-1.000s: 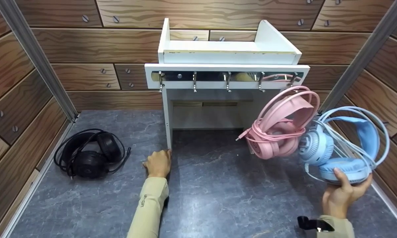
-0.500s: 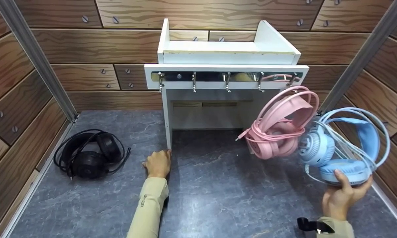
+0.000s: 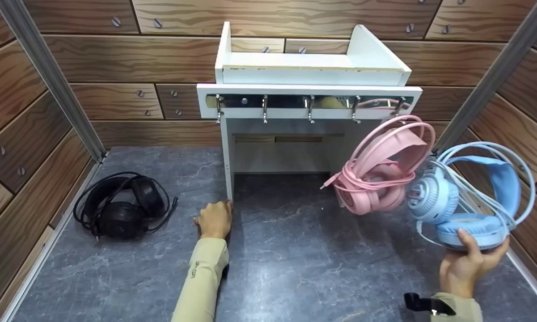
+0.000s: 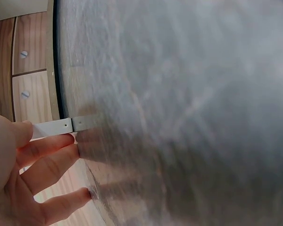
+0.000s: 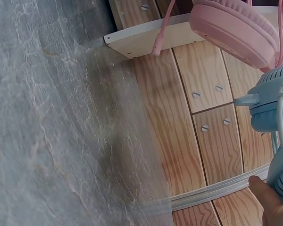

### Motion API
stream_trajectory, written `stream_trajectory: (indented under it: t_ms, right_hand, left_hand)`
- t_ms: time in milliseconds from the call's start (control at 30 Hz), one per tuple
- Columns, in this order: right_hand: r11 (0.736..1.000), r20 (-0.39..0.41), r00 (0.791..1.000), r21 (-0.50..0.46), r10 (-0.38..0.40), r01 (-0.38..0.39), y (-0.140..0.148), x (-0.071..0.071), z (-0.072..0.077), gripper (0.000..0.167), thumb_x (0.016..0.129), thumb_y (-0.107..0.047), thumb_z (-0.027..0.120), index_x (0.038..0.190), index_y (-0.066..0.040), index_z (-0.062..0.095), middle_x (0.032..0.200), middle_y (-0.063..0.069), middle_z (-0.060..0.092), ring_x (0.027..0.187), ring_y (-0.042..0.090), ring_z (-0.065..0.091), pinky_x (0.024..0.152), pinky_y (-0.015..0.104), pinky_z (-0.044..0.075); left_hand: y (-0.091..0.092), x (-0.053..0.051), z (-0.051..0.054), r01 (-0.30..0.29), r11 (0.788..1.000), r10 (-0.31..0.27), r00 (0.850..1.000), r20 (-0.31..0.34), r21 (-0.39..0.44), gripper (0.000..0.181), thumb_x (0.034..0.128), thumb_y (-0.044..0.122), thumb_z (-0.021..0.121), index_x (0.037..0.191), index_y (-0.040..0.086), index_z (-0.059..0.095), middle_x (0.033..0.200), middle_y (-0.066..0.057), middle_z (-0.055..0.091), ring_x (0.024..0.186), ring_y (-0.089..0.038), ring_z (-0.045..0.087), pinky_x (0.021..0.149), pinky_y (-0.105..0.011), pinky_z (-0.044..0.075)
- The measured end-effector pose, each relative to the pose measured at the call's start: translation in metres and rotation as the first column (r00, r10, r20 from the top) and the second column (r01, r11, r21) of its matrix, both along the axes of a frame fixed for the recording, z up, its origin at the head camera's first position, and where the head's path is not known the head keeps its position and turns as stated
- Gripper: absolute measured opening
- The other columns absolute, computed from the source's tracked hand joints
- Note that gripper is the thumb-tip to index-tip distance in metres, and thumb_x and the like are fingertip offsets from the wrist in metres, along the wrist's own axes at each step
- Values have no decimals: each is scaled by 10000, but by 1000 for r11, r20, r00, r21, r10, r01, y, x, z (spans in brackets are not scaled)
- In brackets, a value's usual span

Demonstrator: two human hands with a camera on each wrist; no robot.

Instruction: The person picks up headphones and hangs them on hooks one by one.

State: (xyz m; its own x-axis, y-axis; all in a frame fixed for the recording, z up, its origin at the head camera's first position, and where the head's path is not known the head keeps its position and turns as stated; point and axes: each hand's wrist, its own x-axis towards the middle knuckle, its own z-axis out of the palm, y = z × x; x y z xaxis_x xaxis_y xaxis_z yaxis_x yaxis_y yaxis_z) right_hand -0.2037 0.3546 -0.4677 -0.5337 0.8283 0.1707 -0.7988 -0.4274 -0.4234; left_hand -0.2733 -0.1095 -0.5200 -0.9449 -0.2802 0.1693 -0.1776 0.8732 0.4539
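Blue headphones [image 3: 471,228] are held up at the right, their cable looped around them. My right hand [image 3: 463,266] grips them from below by the lower ear cup, thumb on its near side. Pink headphones [image 3: 362,190] with a bundled cable hang from the rightmost hook of a white wooden rack [image 3: 313,77]. Down at the foot of its left side panel [image 4: 54,127], my left hand [image 3: 214,219] holds the panel's lower end between thumb and fingers, as the left wrist view shows. In the right wrist view, a blue ear cup [image 5: 269,117] hides most of the right hand.
Black headphones [image 3: 123,214] lie on the dark grey marbled surface [image 3: 286,268] at the left. Several metal hooks [image 3: 310,109] line the rack's front bar. Wood-patterned walls [image 3: 138,60] with metal corner posts [image 3: 53,89] enclose the back and sides.
The head view has shifted slightly. My right hand and the blue headphones are a touch farther right. My left hand stays at the panel's foot, and the pink headphones still hang from the hook.
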Motion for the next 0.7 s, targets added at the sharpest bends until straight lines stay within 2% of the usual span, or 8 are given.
stream_trajectory:
  t_ms: [133, 367, 700]
  right_hand:
    - [1000, 0, 1000, -1, -3, 3, -1, 2, 0, 843, 719, 312, 567, 1463, -41, 387, 1395, 160, 439, 1216, 302, 459, 852, 355, 568]
    - [1000, -15, 1000, -9, -8, 8, -3, 3, -1, 787, 724, 312, 569, 1424, -21, 434, 1372, 173, 460, 1194, 308, 466, 822, 349, 571]
    - [1000, -60, 998, -22, 17, -18, -4, 4, 2, 745, 732, 322, 545, 1391, -12, 455, 1363, 189, 474, 1205, 320, 482, 905, 385, 547]
  left_hand:
    - [0, 0, 0, 3, 1000, -3, 1000, 8, 11, 372, 1032, 299, 576, 961, -13, 765, 996, -290, 715, 930, -531, 677, 818, -776, 433]
    - [-1, 2, -4, 2, 1000, -2, 1000, 23, 17, 374, 1030, 307, 577, 945, -4, 767, 990, -288, 716, 908, -526, 682, 768, -739, 462]
    - [0, 1, 1, 7, 1000, -8, 1000, 17, 19, 384, 1032, 306, 576, 957, -19, 767, 993, -293, 714, 917, -524, 681, 797, -762, 447]
